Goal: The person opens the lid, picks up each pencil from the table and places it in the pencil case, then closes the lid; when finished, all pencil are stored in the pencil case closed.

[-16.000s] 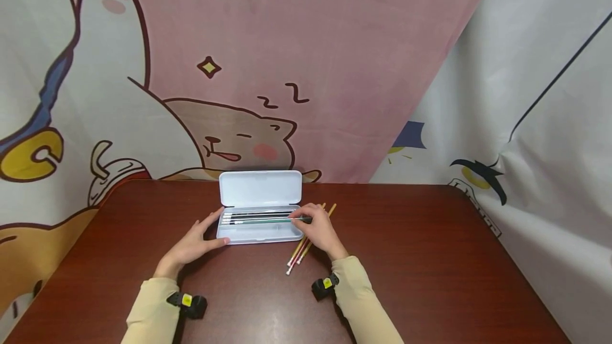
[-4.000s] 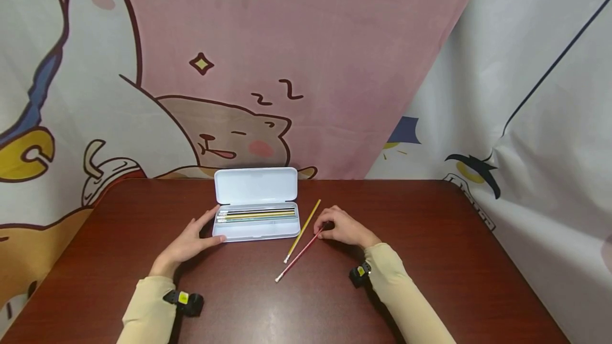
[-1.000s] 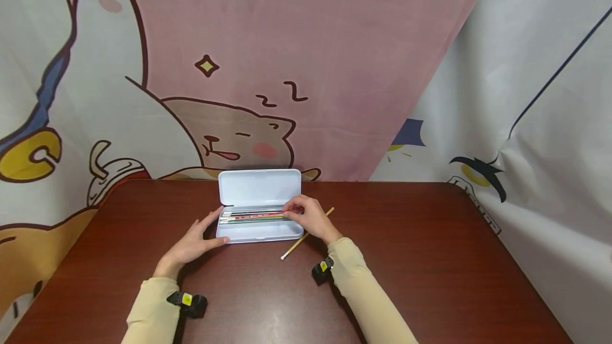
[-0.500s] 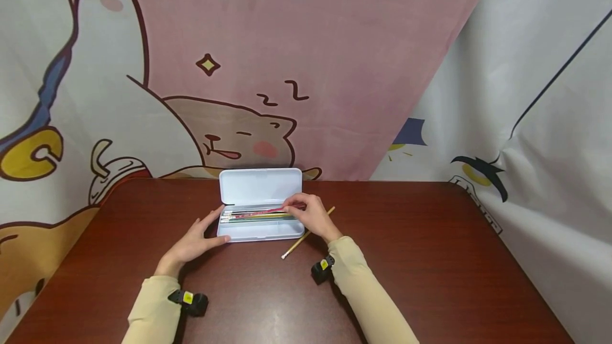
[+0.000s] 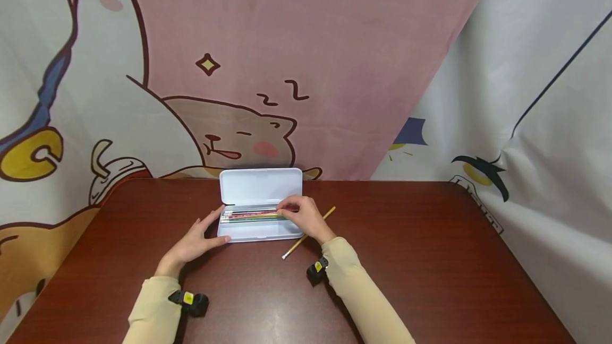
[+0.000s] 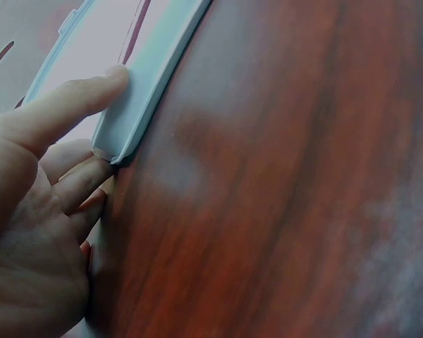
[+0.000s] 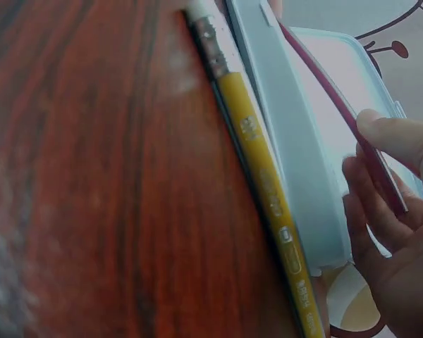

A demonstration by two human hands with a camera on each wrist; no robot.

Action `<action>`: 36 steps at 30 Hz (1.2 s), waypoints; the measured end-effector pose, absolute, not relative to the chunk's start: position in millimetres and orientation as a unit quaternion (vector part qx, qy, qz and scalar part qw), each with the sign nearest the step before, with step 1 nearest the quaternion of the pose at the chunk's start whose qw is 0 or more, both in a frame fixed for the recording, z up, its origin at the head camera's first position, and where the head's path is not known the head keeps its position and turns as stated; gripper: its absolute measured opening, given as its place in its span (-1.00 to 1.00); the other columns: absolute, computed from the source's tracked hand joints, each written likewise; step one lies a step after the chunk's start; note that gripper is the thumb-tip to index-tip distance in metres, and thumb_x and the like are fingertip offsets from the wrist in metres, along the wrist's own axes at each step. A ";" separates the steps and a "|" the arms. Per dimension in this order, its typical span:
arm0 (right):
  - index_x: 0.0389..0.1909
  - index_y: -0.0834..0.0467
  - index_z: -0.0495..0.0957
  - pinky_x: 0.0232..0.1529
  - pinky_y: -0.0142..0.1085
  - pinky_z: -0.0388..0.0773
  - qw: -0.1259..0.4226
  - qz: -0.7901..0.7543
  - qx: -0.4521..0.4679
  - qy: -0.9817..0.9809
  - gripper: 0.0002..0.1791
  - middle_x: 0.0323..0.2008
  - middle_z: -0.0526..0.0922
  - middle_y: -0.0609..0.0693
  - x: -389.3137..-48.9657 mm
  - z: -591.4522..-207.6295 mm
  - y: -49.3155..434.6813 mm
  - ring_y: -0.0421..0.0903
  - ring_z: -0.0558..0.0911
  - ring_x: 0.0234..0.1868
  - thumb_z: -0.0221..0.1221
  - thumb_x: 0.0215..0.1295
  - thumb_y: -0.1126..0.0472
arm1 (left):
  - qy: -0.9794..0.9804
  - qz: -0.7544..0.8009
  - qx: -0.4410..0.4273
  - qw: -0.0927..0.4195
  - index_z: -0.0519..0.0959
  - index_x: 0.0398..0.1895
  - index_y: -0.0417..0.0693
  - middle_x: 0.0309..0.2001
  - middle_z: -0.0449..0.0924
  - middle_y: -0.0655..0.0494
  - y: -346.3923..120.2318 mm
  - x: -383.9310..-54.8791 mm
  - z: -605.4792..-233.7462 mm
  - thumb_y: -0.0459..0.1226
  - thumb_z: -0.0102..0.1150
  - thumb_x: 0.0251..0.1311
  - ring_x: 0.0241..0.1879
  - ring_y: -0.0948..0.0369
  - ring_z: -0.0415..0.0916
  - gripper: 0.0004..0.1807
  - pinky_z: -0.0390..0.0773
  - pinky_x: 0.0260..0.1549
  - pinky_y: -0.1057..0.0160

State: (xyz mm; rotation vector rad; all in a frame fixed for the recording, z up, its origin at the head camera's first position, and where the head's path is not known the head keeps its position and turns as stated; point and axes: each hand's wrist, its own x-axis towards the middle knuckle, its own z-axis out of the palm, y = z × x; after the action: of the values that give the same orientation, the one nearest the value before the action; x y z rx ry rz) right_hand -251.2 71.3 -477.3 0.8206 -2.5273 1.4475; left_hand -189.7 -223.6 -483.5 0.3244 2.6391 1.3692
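Observation:
An open white pencil case (image 5: 268,234) stands on the table, its lid (image 5: 261,187) raised at the back. My left hand (image 5: 191,242) holds its left end; in the left wrist view the thumb (image 6: 77,98) lies over the front edge and the fingers touch the end. My right hand (image 5: 306,218) pinches a red pencil (image 7: 331,88) between thumb and fingers, above the case's rear compartment. The pencil's eraser end points left. Several pencils (image 5: 258,220), among them yellow and green ones, lie lengthwise in that compartment. The front compartment shows no pencils.
One yellow pencil (image 5: 294,248) lies slantwise on the brown table (image 5: 268,291), close to the case's right end and partly under my right hand. A cartoon-printed cloth (image 5: 344,68) hangs behind the table. Each wrist wears a small black camera (image 5: 196,305).
Pencils lying right of the case have dwindled to one yellow pencil. My right hand brought the red pencil over the case and has just shifted slightly left. The left hand keeps its place.

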 end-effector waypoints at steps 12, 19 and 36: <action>-0.24 0.18 0.70 -0.01 -0.09 0.49 0.062 0.451 0.250 -0.855 -0.86 -0.25 0.68 -0.05 -251.6 -475.8 95.9 -0.05 0.58 -0.12 0.34 0.16 0.33 | 0.882 0.454 0.106 0.077 0.06 0.50 -0.14 0.42 -0.03 -0.42 -222.3 -190.7 -483.8 -0.07 0.38 0.07 0.40 -0.37 -0.26 -0.01 -0.37 0.27 -0.37; -0.21 0.16 0.70 0.05 -0.13 0.50 0.060 0.449 0.235 -0.860 -0.85 -0.22 0.69 -0.08 -253.4 -479.6 117.3 -0.11 0.60 -0.08 0.32 0.19 0.32 | 0.884 0.448 0.110 0.072 0.07 0.49 -0.16 0.42 -0.02 -0.42 -223.0 -190.3 -483.6 -0.08 0.38 0.08 0.40 -0.37 -0.23 -0.02 -0.35 0.27 -0.37; -0.11 0.18 0.68 -0.03 -0.10 0.52 -0.012 0.410 0.260 -0.874 -0.81 -0.14 0.68 -0.04 -249.7 -477.4 165.3 -0.09 0.58 -0.12 0.26 0.27 0.31 | 0.884 0.449 0.100 0.080 0.05 0.50 -0.12 0.43 -0.06 -0.41 -224.1 -188.8 -484.1 -0.07 0.36 0.09 0.40 -0.38 -0.32 -0.01 -0.34 0.25 -0.40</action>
State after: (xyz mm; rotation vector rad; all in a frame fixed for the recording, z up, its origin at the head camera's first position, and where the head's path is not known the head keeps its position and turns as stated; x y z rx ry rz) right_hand -249.7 165.3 -477.4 0.8219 -2.7665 1.2990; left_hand -188.8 -224.1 -484.1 0.2997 2.6438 1.3433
